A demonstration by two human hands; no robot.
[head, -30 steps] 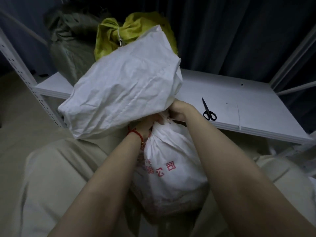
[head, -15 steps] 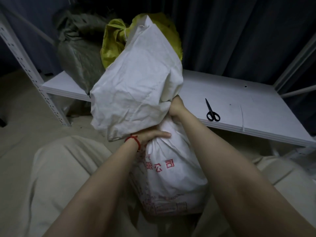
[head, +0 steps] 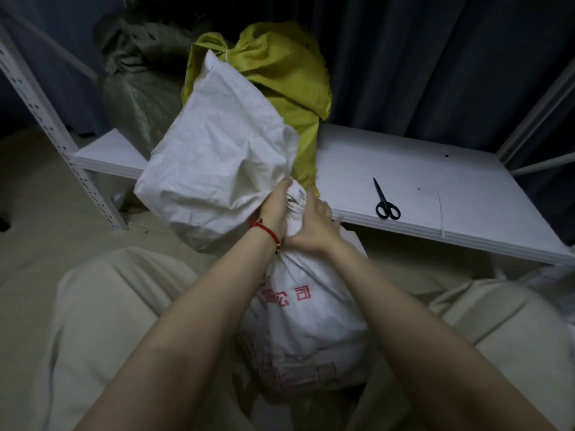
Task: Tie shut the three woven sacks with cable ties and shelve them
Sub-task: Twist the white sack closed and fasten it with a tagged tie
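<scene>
A white woven sack (head: pixel 311 331) with red printing stands between my knees on the floor. Its loose top flops up and to the left. My left hand (head: pixel 275 206), with a red string on the wrist, is shut around the gathered neck of the white sack. My right hand (head: pixel 314 227) grips the same neck just below and to the right. On the white shelf (head: pixel 435 178) behind stand a yellow sack (head: pixel 280 66), tied with a white cable tie, and a grey-green sack (head: pixel 140 85). A white cable tie (head: pixel 440 214) lies near the shelf's front edge.
Black scissors (head: pixel 385 202) lie on the shelf right of my hands. A perforated white upright (head: pixel 62 144) of the rack stands at the left. Dark curtains hang behind the shelf. My knees in pale trousers flank the sack.
The sack's loose top has swung up and narrowed as the neck was gathered. My left hand moved from under the flap up onto the neck, above my right hand.
</scene>
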